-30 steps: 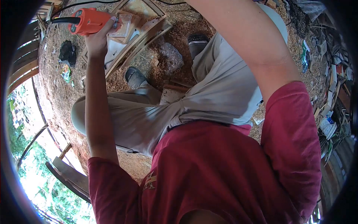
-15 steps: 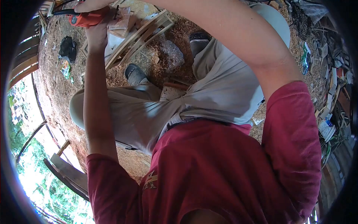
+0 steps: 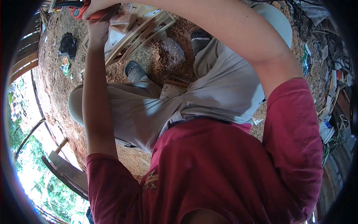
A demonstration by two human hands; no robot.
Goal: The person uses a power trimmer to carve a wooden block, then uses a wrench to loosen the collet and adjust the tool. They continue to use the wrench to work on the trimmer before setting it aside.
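Note:
At the top left of the head view is a red-orange power tool with a dark cable or handle end. My left hand is closed on it from below. Reaching across from the right, my right hand grips its upper side, partly cut off by the frame's top edge. The tool's working end is hidden. Just right of the hands, a clear plastic packet lies by a slatted wooden frame on the ground.
Sawdust covers the ground. A black bag lies at left, a crumpled clear bag between the feet. The wearer's legs spread across the middle. Scrap wood and litter line the right edge.
Both hands and the tool have shifted slightly upward. My right hand now covers more of the tool's body.

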